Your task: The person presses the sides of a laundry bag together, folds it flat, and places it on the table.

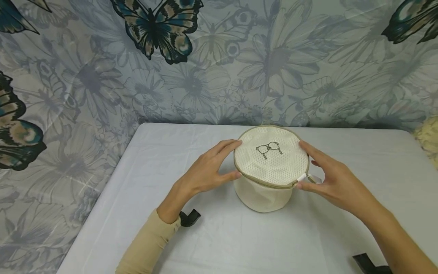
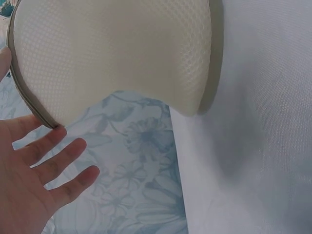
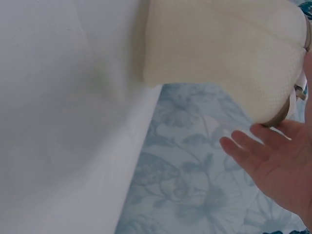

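Observation:
A cream round mesh laundry bag (image 1: 270, 167) stands upright on the white-covered table. Its lid is edged with an olive zipper and bears a small line drawing that looks like eyeglasses or a bra. My left hand (image 1: 210, 167) touches the left rim with thumb and fingertips, the fingers extended. On the opposite side, my right hand (image 1: 337, 182) rests its thumb and fingertips against the rim, near the white tab and zipper pull (image 1: 310, 178). Both wrist views show the bag's mesh side (image 2: 122, 44) and spread, fairly straight fingers, with only some tips on the rim.
White cloth covers the table (image 1: 202, 247). Behind it hangs a grey-blue floral curtain (image 1: 205, 83) with butterfly prints. Something pale yellow and ruffled (image 1: 427, 137) shows at the right edge. Black straps (image 1: 189, 217) are at both wrists.

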A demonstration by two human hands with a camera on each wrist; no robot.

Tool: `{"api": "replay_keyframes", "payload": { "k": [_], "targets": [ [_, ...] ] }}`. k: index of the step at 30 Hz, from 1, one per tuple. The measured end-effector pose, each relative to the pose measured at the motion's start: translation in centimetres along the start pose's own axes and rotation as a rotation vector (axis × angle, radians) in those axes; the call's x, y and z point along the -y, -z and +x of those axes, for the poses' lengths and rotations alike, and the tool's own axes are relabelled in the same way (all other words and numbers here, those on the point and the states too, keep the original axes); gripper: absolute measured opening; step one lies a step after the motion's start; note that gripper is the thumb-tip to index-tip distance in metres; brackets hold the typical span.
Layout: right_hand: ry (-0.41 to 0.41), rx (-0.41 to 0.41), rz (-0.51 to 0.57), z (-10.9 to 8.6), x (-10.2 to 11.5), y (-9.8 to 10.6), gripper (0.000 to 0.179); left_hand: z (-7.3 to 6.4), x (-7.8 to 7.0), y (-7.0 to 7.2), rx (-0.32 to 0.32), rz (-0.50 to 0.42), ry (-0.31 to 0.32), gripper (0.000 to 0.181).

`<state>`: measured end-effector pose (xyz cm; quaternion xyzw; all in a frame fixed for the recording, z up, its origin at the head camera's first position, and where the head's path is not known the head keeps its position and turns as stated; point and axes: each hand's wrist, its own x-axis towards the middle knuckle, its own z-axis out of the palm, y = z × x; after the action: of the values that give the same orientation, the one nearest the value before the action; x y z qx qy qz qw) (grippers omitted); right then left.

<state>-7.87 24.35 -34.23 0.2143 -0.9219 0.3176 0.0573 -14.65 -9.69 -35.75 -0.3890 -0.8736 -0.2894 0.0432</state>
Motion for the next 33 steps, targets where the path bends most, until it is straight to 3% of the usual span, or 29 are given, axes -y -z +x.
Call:
{"api": "replay_keyframes", "payload": {
  "k": [5, 15, 26, 33],
  "targets": [
    [-0.008, -0.016, -0.013, -0.2, -0.1, -0.3, 0.105, 0.1, 0.0, -0.2, 0.006, 0.007, -0.001, 0.084],
    [0.055, -0.077, 0.027, -0.2, -0.3, -1.1, 0.103, 0.2, -0.3, -0.6, 0.043, 0.022, 0.02, 0.093],
    [-0.023, -0.004, 0.081, -0.5, -0.5, -1.7, 0.114, 0.3, -0.5, -1.1, 0.074, -0.015, 0.057, 0.096],
    [-0.049, -0.015, 0.078, -0.8, -0.4, -2.2, 0.115, 0.4, -0.5, -1.5, 0.093, -0.053, 0.09, 0.095]
  ]
}}
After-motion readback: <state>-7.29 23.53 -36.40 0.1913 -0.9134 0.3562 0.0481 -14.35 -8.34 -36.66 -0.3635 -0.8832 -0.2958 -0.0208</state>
